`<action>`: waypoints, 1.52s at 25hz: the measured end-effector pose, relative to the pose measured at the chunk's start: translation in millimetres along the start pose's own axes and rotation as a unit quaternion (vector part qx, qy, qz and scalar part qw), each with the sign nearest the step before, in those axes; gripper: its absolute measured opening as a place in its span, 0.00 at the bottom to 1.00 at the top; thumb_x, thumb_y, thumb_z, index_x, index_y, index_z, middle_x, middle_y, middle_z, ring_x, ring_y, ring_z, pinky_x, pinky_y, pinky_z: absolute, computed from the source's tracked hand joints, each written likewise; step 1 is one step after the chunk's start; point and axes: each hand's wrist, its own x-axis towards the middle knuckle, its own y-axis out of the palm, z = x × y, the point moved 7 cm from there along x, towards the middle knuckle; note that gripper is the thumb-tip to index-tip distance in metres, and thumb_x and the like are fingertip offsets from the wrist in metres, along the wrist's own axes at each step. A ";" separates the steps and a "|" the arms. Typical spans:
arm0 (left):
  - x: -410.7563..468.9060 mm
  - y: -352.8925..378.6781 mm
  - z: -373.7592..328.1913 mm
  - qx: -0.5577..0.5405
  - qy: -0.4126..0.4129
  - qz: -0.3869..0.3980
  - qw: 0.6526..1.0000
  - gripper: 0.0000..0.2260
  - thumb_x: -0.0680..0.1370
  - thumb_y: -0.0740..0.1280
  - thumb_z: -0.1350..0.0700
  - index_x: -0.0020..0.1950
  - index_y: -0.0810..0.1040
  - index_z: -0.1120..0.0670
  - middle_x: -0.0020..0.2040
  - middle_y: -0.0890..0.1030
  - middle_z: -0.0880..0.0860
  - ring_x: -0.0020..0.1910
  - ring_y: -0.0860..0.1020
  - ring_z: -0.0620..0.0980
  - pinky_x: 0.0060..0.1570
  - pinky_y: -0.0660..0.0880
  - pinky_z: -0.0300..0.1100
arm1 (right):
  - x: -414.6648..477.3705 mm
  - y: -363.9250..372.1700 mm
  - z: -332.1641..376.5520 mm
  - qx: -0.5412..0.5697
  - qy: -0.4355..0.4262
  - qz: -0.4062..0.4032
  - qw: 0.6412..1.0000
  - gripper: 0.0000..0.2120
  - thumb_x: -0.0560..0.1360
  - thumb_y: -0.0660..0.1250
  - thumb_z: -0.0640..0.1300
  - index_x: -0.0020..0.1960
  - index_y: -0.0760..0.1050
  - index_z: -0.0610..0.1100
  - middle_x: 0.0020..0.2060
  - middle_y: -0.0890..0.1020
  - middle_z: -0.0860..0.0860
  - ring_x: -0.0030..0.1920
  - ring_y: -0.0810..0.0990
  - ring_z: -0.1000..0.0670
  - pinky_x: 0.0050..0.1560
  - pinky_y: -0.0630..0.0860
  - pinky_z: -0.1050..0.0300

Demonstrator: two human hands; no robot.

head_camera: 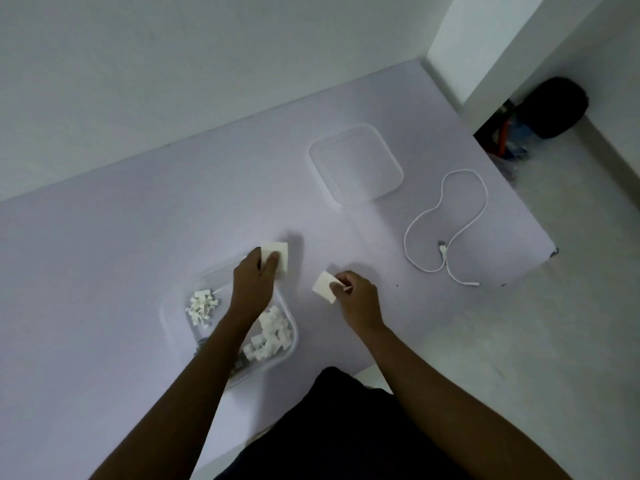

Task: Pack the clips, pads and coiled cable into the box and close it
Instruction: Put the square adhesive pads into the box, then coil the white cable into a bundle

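A clear plastic box (289, 344) sits on the pale table near me, with several small white clips (272, 332) and a second clump of clips (203, 308) inside. My left hand (252, 284) reaches over the box's far edge and pinches a stack of white square pads (280, 254). Just right of the box, my right hand (356, 299) holds one white pad (322, 287) by its edge, above the table. The white cable (446, 225) lies loosely looped on the table to the right. The clear lid (356, 164) lies flat beyond it.
The table (138, 220) ends at a corner on the right near the cable. Past it are a pale floor, a white pillar and a black bag (554, 107) with dark clutter. A white wall runs behind the table.
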 end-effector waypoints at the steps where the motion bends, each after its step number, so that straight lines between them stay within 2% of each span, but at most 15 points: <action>1: -3.7 -19.2 6.6 -0.011 -0.005 -0.032 0.999 0.12 0.82 0.63 0.54 0.40 0.73 0.58 0.35 0.75 0.50 0.32 0.71 0.43 0.31 0.66 0.37 | 0.4 2.5 18.7 0.022 -0.023 -0.014 0.999 0.07 0.76 0.70 0.40 0.52 0.82 0.40 0.43 0.84 0.48 0.41 0.79 0.52 0.40 0.72 0.61; 3: -11.0 -50.0 25.4 -0.015 -0.026 -0.074 0.997 0.12 0.81 0.63 0.54 0.40 0.73 0.57 0.35 0.76 0.51 0.33 0.72 0.45 0.32 0.68 0.38 | -0.5 11.2 53.4 0.054 -0.064 -0.026 0.996 0.07 0.76 0.71 0.42 0.53 0.82 0.41 0.41 0.82 0.50 0.37 0.77 0.55 0.38 0.72 0.66; 5: -16.7 -68.2 52.2 -0.022 -0.072 -0.091 0.993 0.10 0.81 0.64 0.53 0.42 0.76 0.57 0.38 0.79 0.53 0.36 0.77 0.52 0.36 0.75 0.45 | -1.5 29.2 84.4 0.056 -0.100 0.013 0.993 0.09 0.77 0.70 0.43 0.57 0.82 0.42 0.44 0.82 0.51 0.38 0.77 0.57 0.40 0.72 0.70; 7: -21.1 -69.7 78.5 -0.024 -0.123 -0.082 0.989 0.09 0.80 0.64 0.52 0.43 0.76 0.55 0.39 0.80 0.53 0.39 0.80 0.57 0.41 0.80 0.53 | -1.3 57.0 106.5 0.013 -0.127 0.106 0.986 0.12 0.78 0.68 0.43 0.61 0.80 0.42 0.52 0.84 0.48 0.44 0.80 0.53 0.46 0.74 0.66; 9: -25.1 -68.8 97.3 -0.023 -0.157 -0.069 0.985 0.08 0.79 0.64 0.51 0.43 0.76 0.54 0.40 0.81 0.54 0.40 0.81 0.58 0.43 0.81 0.56 | -3.4 90.0 122.0 -0.096 -0.158 0.183 0.966 0.13 0.78 0.67 0.43 0.62 0.80 0.42 0.55 0.84 0.46 0.52 0.82 0.46 0.52 0.76 0.58; 12: -25.1 -63.0 109.3 -0.010 -0.173 -0.059 0.983 0.12 0.79 0.65 0.52 0.38 0.72 0.55 0.35 0.78 0.54 0.37 0.80 0.58 0.41 0.79 0.51 | -3.2 122.7 132.7 -0.249 -0.181 0.212 0.927 0.14 0.77 0.66 0.41 0.62 0.80 0.42 0.56 0.84 0.42 0.56 0.82 0.41 0.54 0.78 0.53; 16: -19.9 -59.9 110.5 0.011 -0.172 -0.062 0.983 0.13 0.79 0.65 0.55 0.37 0.70 0.57 0.31 0.72 0.50 0.34 0.72 0.52 0.30 0.64 0.40 | 5.7 143.5 141.5 -0.360 -0.190 0.215 0.888 0.10 0.74 0.64 0.32 0.50 0.82 0.38 0.48 0.84 0.41 0.49 0.83 0.39 0.43 0.74 0.57; 19: -15.9 -58.8 122.9 0.014 -0.190 -0.058 0.980 0.11 0.79 0.66 0.55 0.39 0.71 0.58 0.32 0.73 0.50 0.36 0.73 0.52 0.29 0.62 0.40 | 11.0 153.3 149.8 -0.407 -0.199 0.211 0.866 0.13 0.73 0.65 0.31 0.53 0.83 0.39 0.49 0.84 0.42 0.49 0.84 0.40 0.47 0.79 0.54; 21: -16.6 -57.7 125.4 0.013 -0.197 -0.048 0.979 0.08 0.79 0.66 0.55 0.44 0.76 0.59 0.38 0.79 0.53 0.40 0.76 0.53 0.35 0.66 0.40 | 11.4 155.4 150.8 -0.413 -0.206 0.207 0.863 0.12 0.73 0.65 0.30 0.53 0.82 0.39 0.50 0.84 0.41 0.50 0.84 0.40 0.48 0.80 0.53; 24: -24.1 -61.3 125.7 -0.008 -0.206 -0.057 0.977 0.11 0.79 0.66 0.55 0.59 0.79 0.58 0.54 0.83 0.54 0.52 0.80 0.53 0.49 0.71 0.39 | 9.9 151.7 149.4 -0.361 -0.211 0.195 0.887 0.17 0.76 0.65 0.34 0.62 0.80 0.42 0.56 0.84 0.43 0.55 0.83 0.41 0.55 0.79 0.51; 27: -31.7 -73.1 113.7 0.023 -0.152 -0.106 0.982 0.12 0.80 0.65 0.56 0.63 0.76 0.54 0.58 0.82 0.53 0.54 0.80 0.53 0.57 0.77 0.45 | 5.8 128.9 150.1 -0.226 -0.209 0.157 0.938 0.14 0.78 0.66 0.38 0.63 0.79 0.45 0.59 0.83 0.47 0.56 0.82 0.47 0.59 0.78 0.53; 30: -36.3 -83.5 82.3 0.027 -0.062 -0.161 0.985 0.10 0.80 0.65 0.57 0.62 0.75 0.52 0.56 0.81 0.51 0.50 0.80 0.49 0.51 0.80 0.47 | 1.9 81.2 141.9 -0.116 -0.212 0.084 0.967 0.09 0.78 0.66 0.36 0.56 0.81 0.43 0.52 0.83 0.50 0.46 0.80 0.53 0.51 0.76 0.62; 33: -33.9 -64.4 33.1 0.019 0.031 -0.143 0.989 0.08 0.79 0.65 0.58 0.58 0.77 0.53 0.50 0.80 0.49 0.45 0.79 0.46 0.45 0.76 0.41 | 9.3 27.3 103.3 -0.082 -0.170 0.022 0.982 0.07 0.77 0.67 0.35 0.52 0.80 0.44 0.46 0.83 0.51 0.37 0.77 0.56 0.44 0.75 0.62; 35: -26.6 -34.1 -0.8 0.018 0.076 -0.101 0.992 0.08 0.79 0.65 0.57 0.57 0.77 0.54 0.47 0.79 0.48 0.43 0.78 0.45 0.43 0.74 0.38 | 19.3 -6.6 68.5 -0.077 -0.130 -0.004 0.988 0.07 0.76 0.67 0.35 0.50 0.80 0.44 0.44 0.82 0.51 0.37 0.77 0.55 0.44 0.74 0.62; 38: -13.7 23.0 -47.5 0.018 0.119 -0.049 0.991 0.06 0.78 0.67 0.57 0.55 0.79 0.55 0.43 0.80 0.48 0.41 0.78 0.44 0.42 0.75 0.37 | 35.2 -57.6 11.5 -0.091 -0.071 -0.028 0.993 0.05 0.76 0.68 0.37 0.51 0.81 0.42 0.47 0.83 0.48 0.46 0.82 0.48 0.46 0.74 0.61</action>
